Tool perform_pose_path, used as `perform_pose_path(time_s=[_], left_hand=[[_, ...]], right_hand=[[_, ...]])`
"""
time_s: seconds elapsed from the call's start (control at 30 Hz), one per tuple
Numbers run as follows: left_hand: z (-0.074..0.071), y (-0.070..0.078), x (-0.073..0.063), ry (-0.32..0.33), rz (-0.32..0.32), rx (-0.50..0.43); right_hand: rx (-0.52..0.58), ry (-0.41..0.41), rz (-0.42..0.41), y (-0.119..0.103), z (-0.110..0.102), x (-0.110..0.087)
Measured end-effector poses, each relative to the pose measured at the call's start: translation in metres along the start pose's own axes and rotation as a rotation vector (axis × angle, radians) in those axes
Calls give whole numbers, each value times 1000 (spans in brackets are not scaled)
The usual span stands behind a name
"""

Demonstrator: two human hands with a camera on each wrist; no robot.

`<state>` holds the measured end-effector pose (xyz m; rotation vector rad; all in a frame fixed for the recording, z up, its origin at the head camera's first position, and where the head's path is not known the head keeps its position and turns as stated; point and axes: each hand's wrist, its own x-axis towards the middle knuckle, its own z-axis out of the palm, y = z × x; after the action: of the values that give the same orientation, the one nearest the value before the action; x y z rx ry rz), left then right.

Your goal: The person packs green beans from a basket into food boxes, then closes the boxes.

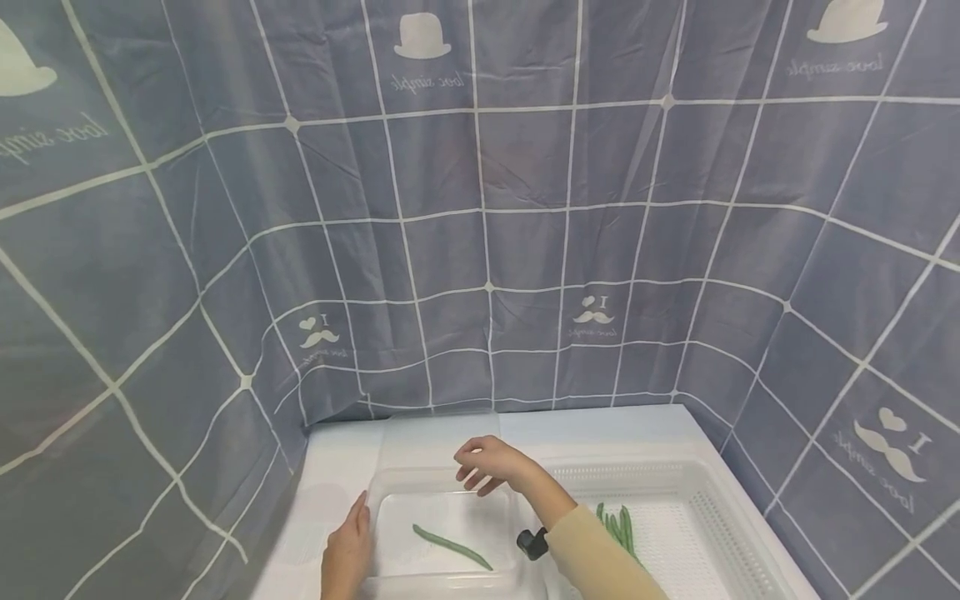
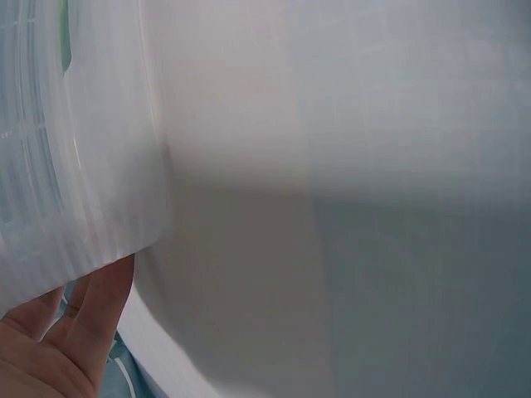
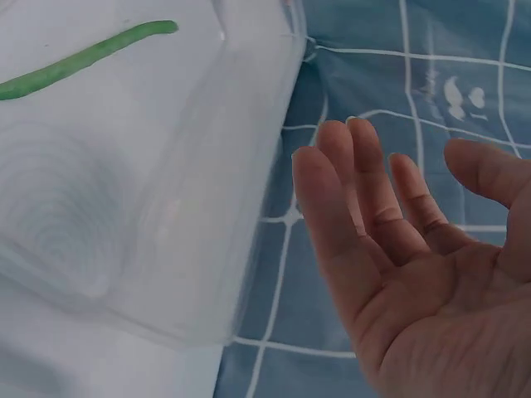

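Observation:
A single green bean (image 1: 453,547) lies slantwise in a clear plastic container (image 1: 408,479); the right wrist view also shows this bean (image 3: 91,60). My left hand (image 1: 347,547) rests against the container's left side, and in the left wrist view its fairly straight fingers (image 2: 104,311) touch the outside near an edge. Above the container's far right corner hovers my right hand (image 1: 491,465). Its fingers (image 3: 328,220) are loosely bent, with nothing between them. Several more green beans (image 1: 617,527) lie in a white basket (image 1: 708,500) on the right, partly hidden by my right sleeve.
A white table (image 1: 345,446) carries both containers, side by side. Grey curtain walls (image 1: 525,250) with white grid lines enclose it at the back and sides. A small black device (image 1: 532,543) shows beside my right forearm.

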<state>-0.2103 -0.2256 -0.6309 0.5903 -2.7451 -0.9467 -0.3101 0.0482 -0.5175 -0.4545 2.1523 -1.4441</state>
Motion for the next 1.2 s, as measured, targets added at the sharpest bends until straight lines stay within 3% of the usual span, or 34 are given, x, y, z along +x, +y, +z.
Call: perform_pose_path(time_s=[0.5, 0.8, 1.2], left_hand=[[-2, 0, 0, 3, -9, 3], [-1, 0, 0, 9, 4, 2], [0, 0, -1, 3, 2, 0]], right_hand=[[121, 65, -33, 2, -40, -35], [223, 149, -26, 8, -68, -56], [244, 180, -50, 27, -117, -88]])
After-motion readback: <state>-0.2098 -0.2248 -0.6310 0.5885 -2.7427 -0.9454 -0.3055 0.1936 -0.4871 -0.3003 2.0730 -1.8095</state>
